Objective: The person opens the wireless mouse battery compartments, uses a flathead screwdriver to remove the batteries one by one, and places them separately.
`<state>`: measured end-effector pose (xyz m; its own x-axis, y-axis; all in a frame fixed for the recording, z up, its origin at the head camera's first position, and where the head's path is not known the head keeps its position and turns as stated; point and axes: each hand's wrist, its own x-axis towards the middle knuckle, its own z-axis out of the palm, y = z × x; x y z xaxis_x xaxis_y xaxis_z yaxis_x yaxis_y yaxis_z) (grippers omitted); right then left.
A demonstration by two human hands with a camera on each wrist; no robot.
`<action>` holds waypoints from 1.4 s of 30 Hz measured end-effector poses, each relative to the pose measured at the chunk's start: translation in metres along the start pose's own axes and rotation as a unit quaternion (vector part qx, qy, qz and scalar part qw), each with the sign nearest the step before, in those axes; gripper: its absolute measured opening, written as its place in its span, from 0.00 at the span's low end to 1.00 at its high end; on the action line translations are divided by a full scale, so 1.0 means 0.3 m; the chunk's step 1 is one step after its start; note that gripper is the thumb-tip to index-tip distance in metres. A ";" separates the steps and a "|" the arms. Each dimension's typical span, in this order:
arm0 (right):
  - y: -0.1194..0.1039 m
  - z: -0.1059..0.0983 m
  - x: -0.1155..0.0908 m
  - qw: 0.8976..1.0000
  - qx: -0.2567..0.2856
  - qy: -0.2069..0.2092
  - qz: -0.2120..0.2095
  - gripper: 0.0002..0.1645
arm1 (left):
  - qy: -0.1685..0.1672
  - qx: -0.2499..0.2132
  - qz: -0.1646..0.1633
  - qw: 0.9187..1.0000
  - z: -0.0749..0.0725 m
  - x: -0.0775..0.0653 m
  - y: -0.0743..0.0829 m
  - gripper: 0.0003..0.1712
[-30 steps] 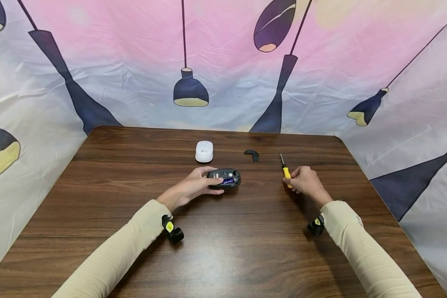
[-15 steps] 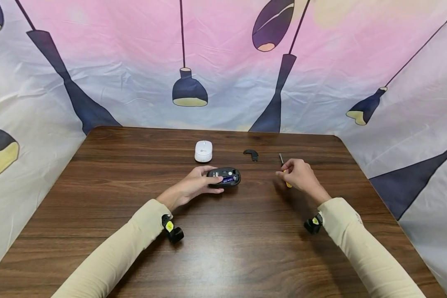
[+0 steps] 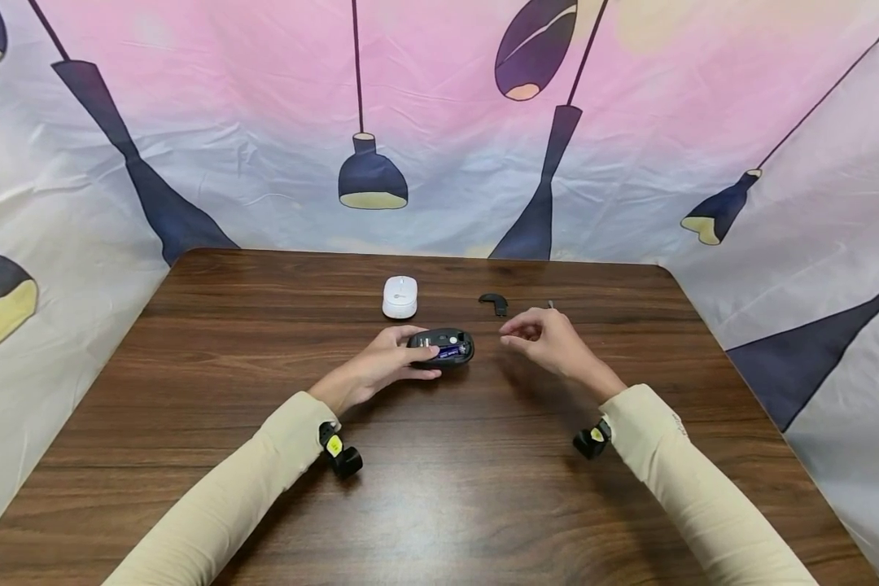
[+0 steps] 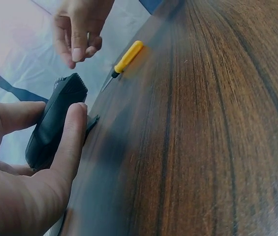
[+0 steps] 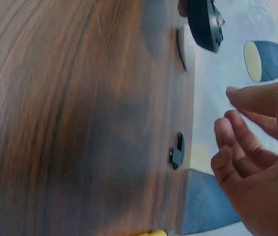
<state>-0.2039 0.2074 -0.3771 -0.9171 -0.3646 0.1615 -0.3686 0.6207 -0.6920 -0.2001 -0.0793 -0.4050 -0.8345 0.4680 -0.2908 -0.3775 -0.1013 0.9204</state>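
Observation:
My left hand (image 3: 377,364) grips a black computer mouse (image 3: 426,342) with its underside up, thumb on top and fingers beneath. In the mouse's uncovered compartment lies a blue battery (image 3: 452,352). To the right of the mouse, my right hand (image 3: 553,346) hovers above the table, fingers loosely bent and nothing between them. A yellow-handled screwdriver (image 4: 129,56) lies on the table; in the head view the right hand hides all but its metal tip (image 3: 551,304). A small curved black cover (image 3: 496,303) rests beyond the two hands.
A white mouse (image 3: 400,297) stands on the wooden table (image 3: 264,325) behind the black one. A patterned cloth (image 3: 278,163) hangs along the table's back and sides. Cameras are strapped to both wrists.
My right hand has let go of the screwdriver, lifted and moved left towards the black mouse. The screwdriver stays on the table. The left hand and its mouse have hardly moved.

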 end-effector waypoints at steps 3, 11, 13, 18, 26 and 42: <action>-0.011 0.031 0.013 0.999 0.017 -0.006 -0.032 0.07 | 0.002 -0.001 -0.002 1.000 0.002 -0.001 -0.001 0.30; -0.032 0.093 0.040 0.994 0.067 -0.021 -0.079 0.06 | -0.008 -0.003 -0.005 1.000 0.011 0.001 -0.002 0.31; -0.035 0.103 0.045 0.994 0.072 -0.025 -0.082 0.07 | -0.011 -0.004 -0.003 1.000 0.011 0.003 -0.001 0.30; -0.037 0.121 0.050 0.993 0.084 -0.026 -0.079 0.06 | -0.013 0.003 -0.001 1.000 0.016 0.006 0.002 0.28; -0.032 0.138 0.054 0.991 0.107 -0.012 -0.084 0.05 | -0.011 0.015 -0.007 1.000 0.024 0.004 0.012 0.28; -0.024 0.144 0.047 0.988 0.123 -0.004 -0.096 0.05 | -0.003 0.009 -0.013 1.000 0.025 0.012 0.012 0.29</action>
<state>-0.2077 0.1679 -0.4002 -0.8318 -0.4655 0.3023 -0.4875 0.3525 -0.7988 -0.2016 -0.0714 -0.4007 -0.8219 0.4760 -0.3129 -0.3921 -0.0742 0.9169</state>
